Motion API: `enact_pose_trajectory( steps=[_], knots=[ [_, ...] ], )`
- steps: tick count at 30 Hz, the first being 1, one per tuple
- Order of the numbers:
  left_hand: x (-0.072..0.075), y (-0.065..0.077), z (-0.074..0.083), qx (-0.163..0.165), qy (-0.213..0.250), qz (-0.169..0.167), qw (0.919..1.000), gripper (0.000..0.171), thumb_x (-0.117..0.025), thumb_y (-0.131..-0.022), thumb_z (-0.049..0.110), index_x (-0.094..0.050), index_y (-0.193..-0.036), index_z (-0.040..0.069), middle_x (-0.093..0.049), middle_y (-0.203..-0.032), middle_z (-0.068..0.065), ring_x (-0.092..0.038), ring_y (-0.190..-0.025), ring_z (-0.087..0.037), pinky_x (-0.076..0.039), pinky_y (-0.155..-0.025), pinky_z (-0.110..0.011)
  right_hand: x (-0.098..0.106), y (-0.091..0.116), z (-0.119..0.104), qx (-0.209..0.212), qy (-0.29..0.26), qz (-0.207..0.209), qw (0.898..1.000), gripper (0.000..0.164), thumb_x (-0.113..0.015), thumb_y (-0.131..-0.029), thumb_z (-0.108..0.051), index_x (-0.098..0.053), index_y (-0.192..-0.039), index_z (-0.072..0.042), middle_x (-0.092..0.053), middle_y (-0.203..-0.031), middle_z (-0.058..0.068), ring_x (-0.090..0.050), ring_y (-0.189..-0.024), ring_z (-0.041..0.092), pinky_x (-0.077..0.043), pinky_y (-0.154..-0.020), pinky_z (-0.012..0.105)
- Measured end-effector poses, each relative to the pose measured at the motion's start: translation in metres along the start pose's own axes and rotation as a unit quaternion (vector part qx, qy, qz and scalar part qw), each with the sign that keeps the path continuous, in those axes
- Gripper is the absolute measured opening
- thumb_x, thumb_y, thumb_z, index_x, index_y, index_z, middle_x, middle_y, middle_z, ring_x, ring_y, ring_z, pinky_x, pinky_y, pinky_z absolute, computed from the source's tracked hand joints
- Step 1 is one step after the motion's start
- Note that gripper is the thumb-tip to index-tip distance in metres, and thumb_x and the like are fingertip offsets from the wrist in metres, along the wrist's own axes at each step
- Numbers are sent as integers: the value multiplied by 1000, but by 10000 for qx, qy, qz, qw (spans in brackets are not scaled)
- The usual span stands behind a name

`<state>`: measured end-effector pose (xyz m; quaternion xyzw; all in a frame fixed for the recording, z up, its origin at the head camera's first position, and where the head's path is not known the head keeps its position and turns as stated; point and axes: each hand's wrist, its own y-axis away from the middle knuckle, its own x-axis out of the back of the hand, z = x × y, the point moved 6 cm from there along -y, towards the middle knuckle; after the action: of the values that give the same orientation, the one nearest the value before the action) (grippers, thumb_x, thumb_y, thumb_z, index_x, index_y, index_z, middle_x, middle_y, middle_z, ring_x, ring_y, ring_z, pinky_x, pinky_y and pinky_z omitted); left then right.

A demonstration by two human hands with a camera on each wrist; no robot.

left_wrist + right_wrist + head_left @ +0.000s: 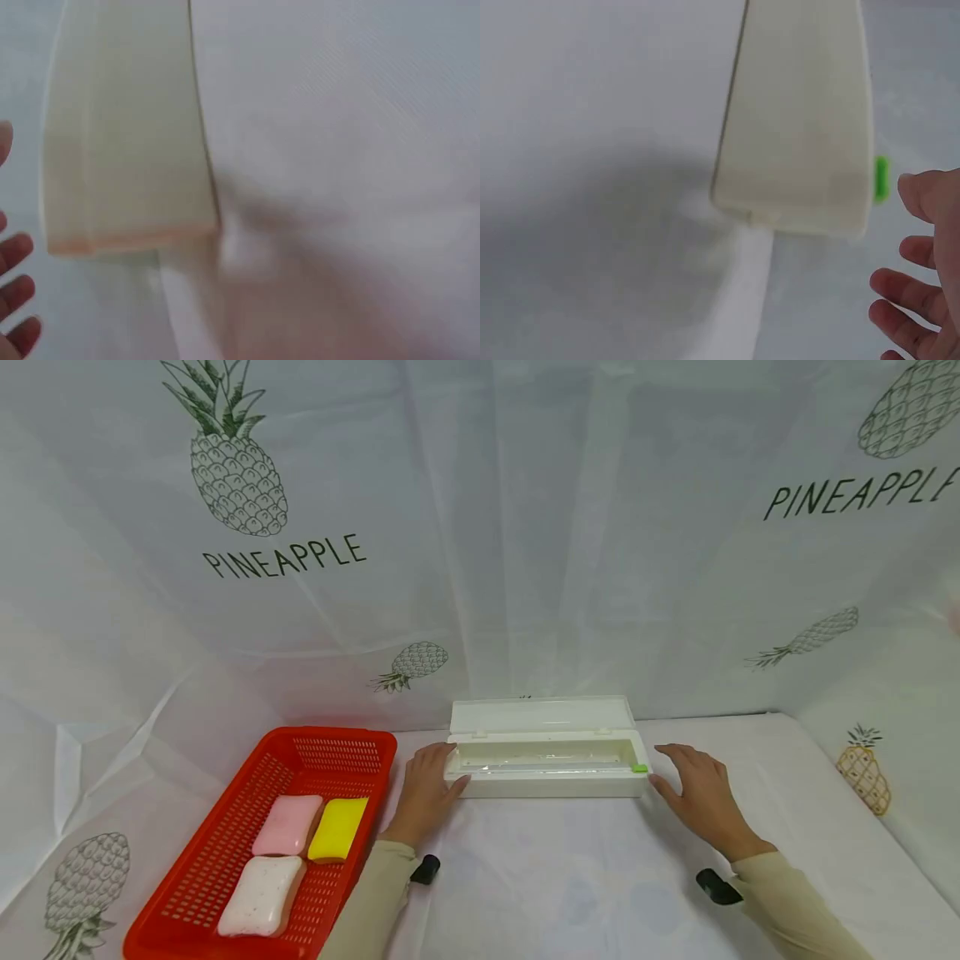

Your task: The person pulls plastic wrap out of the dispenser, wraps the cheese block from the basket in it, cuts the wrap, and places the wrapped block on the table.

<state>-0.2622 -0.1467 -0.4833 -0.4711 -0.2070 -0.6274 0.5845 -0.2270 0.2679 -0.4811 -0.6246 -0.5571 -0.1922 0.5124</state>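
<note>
While the white box, lid raised, stands on the table, the left hand is spread at its left end; I cannot tell whether it touches. The right hand, also wide, is beside the right end.

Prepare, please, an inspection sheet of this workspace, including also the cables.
Surface: white cloth, faint creases.
Job's things: white box, lid raised, green piece at its right end.
Clutter: red basket holding a pink bar, a yellow bar and a white bar.
Grippers: left hand at the box's left end, contact unclear; right hand beside the right end, holding nothing.
Cables: nothing seen.
Surroundings: pineapple-print cloth behind and at the sides.
</note>
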Motion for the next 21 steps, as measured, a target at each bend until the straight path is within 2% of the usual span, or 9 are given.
enact_pose_trajectory(
  steps=[3, 6, 14, 21],
  knots=[
    [1, -5, 11, -477, -242, 97, 9985, 49, -77, -98, 23, -59, -139, 3, -61, -138, -17, -51, -131, -38, -38, -112, -58, 2, -9, -14, 167, -58, 136, 9998, 46, -81, -91, -8, -63, -131, 4, -63, -130, 28, -55, -119, 52, -34, -99, 69],
    [-2, -10, 16, -679, -351, 57, 9971, 41, -73, -101, 22, -63, -135, 4, -64, -134, -15, -54, -127, -37, -40, -110, -57, 1, -16, -26, 303, -76, 176, 9994, 43, -82, -90, -6, -66, -128, 3, -67, -126, 26, -58, -117, 50, -36, -98, 68],
    [-8, -17, 26, -726, -287, -412, 9961, 32, -68, -104, 19, -65, -132, 5, -69, -132, -12, -60, -122, -33, -40, -110, -53, -11, -27, -45, 465, -193, -139, 9986, 37, -81, -92, -6, -69, -126, 0, -70, -122, 19, -60, -114, 45, -37, -100, 65],
    [-18, -20, 31, -646, -333, -1017, 9922, 29, -62, -107, 21, -66, -133, 8, -69, -135, -9, -58, -130, -32, -38, -112, -53, -22, -34, -61, 775, -95, -353, 9963, 30, -78, -94, -7, -70, -122, -1, -71, -119, 16, -63, -110, 43, -41, -98, 64]
  ],
)
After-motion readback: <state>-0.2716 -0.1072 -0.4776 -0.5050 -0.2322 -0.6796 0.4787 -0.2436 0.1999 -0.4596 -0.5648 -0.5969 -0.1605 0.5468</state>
